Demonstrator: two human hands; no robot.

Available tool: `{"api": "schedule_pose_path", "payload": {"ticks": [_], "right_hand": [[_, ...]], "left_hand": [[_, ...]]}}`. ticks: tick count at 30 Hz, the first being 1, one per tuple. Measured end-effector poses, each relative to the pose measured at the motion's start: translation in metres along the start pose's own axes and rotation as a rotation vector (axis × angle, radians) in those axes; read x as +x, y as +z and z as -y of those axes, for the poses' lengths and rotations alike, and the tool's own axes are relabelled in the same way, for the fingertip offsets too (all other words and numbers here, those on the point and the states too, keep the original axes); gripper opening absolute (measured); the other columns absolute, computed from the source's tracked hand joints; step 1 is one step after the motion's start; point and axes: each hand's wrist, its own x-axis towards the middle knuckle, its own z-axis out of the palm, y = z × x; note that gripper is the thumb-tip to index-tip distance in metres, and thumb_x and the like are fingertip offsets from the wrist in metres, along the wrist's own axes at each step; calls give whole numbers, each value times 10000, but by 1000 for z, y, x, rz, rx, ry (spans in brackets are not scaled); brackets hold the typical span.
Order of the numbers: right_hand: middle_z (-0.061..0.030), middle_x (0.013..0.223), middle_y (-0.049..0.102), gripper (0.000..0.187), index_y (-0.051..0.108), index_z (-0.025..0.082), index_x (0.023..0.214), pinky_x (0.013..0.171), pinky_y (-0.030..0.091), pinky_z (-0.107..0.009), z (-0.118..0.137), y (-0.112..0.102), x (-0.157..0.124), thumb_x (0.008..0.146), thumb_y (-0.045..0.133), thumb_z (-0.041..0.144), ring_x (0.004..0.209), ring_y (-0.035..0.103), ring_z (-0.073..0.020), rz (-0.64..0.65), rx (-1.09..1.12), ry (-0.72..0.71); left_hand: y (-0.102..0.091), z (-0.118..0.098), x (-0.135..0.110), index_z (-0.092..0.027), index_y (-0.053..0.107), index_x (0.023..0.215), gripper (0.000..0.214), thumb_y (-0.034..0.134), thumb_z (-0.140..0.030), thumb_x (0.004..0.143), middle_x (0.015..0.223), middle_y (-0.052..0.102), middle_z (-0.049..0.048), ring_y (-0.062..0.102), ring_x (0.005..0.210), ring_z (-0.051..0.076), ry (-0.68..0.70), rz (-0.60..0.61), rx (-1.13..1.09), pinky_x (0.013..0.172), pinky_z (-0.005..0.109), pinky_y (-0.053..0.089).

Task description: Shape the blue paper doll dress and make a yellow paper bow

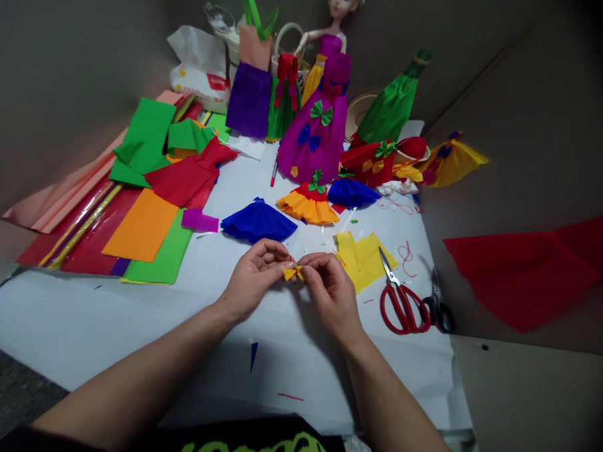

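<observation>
A small yellow paper bow [293,273] is pinched between both hands above the white-covered table [186,337]. My left hand [256,274] is closed on the bow's left side, thumb against fingertips. From the other side my right hand [331,288] pinches it with thumb and forefinger. Just beyond the hands lie a blue pleated paper skirt [259,221] and a red and orange paper dress [310,204] with a green bow. Cut yellow paper [363,256] lies right of my right hand, beside red-handled scissors [403,305].
Black-handled scissors [439,306] lie at the right edge near a red thread [407,258]. Coloured paper sheets [141,226] are heaped on the left. At the back stand a doll in a purple dress [312,132], a tissue pack [200,77] and a green-wrapped bottle [393,105]. Red paper [528,269] hangs right.
</observation>
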Motion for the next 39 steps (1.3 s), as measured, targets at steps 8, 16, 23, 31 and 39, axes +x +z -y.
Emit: {"api": "schedule_pose_path", "payload": {"ticks": [8, 16, 23, 31, 39], "right_hand": [[-6, 820, 625, 71, 566, 231, 847, 716, 482, -289, -3, 3, -1, 913, 588, 241, 774, 593, -156, -87, -84, 3], [2, 794, 614, 83, 562, 227, 854, 698, 475, -286, -3, 3, -1, 919, 581, 275, 745, 588, -155, -61, -81, 33], [6, 777, 611, 104, 562, 228, 871, 661, 468, -289, -7, 1, -2, 935, 569, 310, 699, 586, -153, -16, -52, 110], [-13, 829, 574, 135, 589, 233, 778, 730, 448, -309, 3, -10, 6, 911, 589, 208, 806, 553, -175, 17, -285, -116], [11, 743, 593, 145, 584, 231, 747, 673, 417, -301, 1, -17, 9, 888, 612, 230, 691, 530, -161, 107, -314, -51]], "left_hand": [[-2, 1, -1, -186, 561, 935, 271, 770, -192, 761, 838, 688, -10, 664, 693, 111, 71, 4, 40, 672, 234, 535], [1, -2, -1, -185, 524, 919, 292, 773, -219, 769, 825, 686, -18, 648, 567, 87, 30, 53, 1, 516, 186, 464], [1, -5, 1, -176, 529, 895, 262, 763, -206, 781, 805, 669, -22, 664, 595, 93, -38, 113, -50, 523, 182, 455], [-1, -5, 3, -182, 534, 892, 240, 746, -242, 798, 675, 640, -36, 640, 602, 106, -113, 166, 74, 574, 209, 448], [-4, -7, 2, -171, 562, 873, 252, 774, -263, 773, 693, 661, -9, 619, 611, 102, -254, 233, 55, 576, 201, 440]]}}
